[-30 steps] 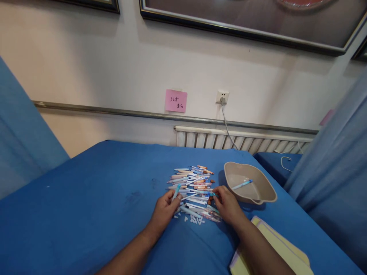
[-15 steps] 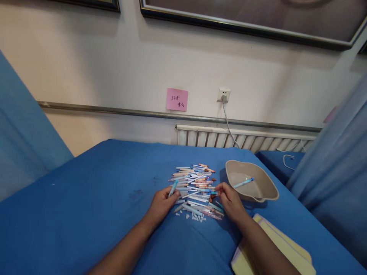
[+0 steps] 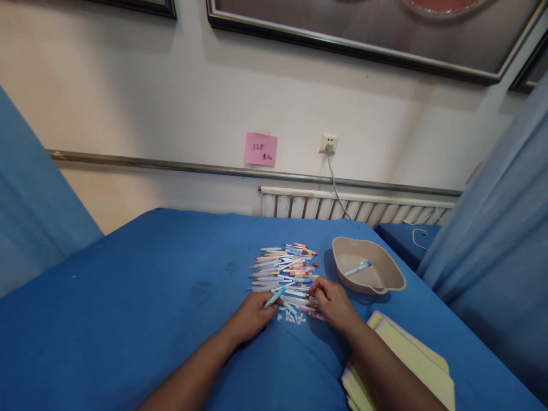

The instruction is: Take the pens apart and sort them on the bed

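My left hand (image 3: pixel 252 315) is closed around a light blue pen barrel (image 3: pixel 276 297), which points up and to the right over the near part of the pile. Across from it, my right hand (image 3: pixel 334 302) has its fingers pinched together at the right edge of the pile; anything between them is too small to make out. Pen parts (image 3: pixel 268 267) lie heaped between and beyond both hands, with white sticks, pale barrels and orange, brown and blue ends. Several small white pieces (image 3: pixel 295 318) are scattered at the near side of the heap.
A beige basin (image 3: pixel 396 279) stands right of the pile, with one blue-ended pen (image 3: pixel 358 268) inside. Yellow cloths (image 3: pixel 413 357) lie stacked under my right forearm. Blue cloth (image 3: pixel 141 297) covers the table. Behind are a radiator (image 3: pixel 299 205), a rail and a plugged socket (image 3: pixel 329 142).
My left hand has moved right with the blue pen barrel, over the near part of the pile. My right hand stays pinched at the pile's right side. The view has shifted slightly.
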### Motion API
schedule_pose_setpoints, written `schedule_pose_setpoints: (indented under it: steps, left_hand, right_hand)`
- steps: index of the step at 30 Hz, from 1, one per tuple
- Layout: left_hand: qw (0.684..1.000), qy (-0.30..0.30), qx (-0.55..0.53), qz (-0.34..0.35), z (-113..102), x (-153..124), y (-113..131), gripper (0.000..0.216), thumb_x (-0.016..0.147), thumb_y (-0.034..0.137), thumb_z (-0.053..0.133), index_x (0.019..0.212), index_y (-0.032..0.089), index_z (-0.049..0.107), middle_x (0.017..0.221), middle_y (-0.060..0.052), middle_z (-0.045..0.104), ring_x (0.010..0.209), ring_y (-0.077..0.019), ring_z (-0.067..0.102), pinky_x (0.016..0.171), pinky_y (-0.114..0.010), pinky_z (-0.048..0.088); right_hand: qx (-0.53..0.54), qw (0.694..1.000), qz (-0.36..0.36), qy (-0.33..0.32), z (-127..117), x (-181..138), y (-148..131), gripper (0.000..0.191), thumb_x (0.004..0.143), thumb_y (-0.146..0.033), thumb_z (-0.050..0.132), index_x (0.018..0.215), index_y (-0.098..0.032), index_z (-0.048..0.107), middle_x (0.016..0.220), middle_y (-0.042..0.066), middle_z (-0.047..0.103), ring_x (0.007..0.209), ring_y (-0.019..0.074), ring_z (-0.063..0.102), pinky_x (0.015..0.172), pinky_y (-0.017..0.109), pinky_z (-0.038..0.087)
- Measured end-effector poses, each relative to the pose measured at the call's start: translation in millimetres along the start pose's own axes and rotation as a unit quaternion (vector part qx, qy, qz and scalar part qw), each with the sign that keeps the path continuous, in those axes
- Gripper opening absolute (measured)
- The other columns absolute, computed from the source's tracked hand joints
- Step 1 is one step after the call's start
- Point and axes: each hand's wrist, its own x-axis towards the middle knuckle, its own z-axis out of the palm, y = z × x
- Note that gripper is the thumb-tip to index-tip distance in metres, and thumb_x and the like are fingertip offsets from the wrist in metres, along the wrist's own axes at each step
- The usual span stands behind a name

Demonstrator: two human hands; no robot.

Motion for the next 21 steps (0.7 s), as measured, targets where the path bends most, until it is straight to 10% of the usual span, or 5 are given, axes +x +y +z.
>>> schedule_pose_setpoints:
  steps: [10, 21]
  left_hand:
    - [0.995, 0.080, -0.061, 0.018, -6.5, 6.8, -5.6, 0.022, 0.070, 0.032, 0.054, 0.066, 0.015, 0.067, 0.056, 0.003, 0.054, 0.055, -0.0129, 0.044, 0.052, -0.020, 0.033]
    - [0.983, 0.163, -0.081, 0.007, -10.6, 11.3, -14.5, 0.024, 0.069, 0.035, 0.056, 0.075, 0.014, 0.067, 0.065, 0.000, 0.062, 0.062, -0.0157, 0.052, 0.057, -0.022, 0.038]
  right_hand:
    - [-0.155, 0.976, -0.009, -0.152, -2.1, -22.8, -26.6, 0.017, 0.077, -0.019, 0.050, 0.069, -0.021, 0.065, 0.068, 0.002, 0.068, 0.061, 0.0148, 0.058, 0.052, 0.022, 0.030]
    - [-0.321, 0.930, -0.110, -0.144, 52.1, 5.5, -66.3, 0.019, 0.082, -0.018, 0.047, 0.091, -0.017, 0.064, 0.089, 0.011, 0.064, 0.071, 0.0209, 0.063, 0.060, 0.027, 0.044]
